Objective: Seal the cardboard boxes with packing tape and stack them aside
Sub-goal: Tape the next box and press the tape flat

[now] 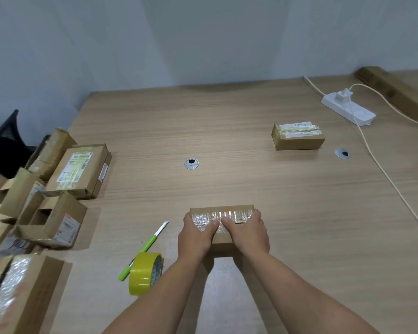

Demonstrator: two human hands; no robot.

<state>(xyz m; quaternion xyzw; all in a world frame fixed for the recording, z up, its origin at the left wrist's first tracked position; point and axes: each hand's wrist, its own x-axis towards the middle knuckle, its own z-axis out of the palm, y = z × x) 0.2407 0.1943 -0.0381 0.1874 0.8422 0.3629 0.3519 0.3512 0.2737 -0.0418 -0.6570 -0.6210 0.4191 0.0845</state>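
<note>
A pale wood-grain surface (227,131) meets plain blue-grey walls (155,32). A black mesh chair back (3,138) stands beside its left edge.

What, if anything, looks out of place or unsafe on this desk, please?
The green utility knife lies by the tape roll with its blade apparently extended, close to the left hand gripping the taped box. An open carton at left lies askew, flaps splayed.
</note>
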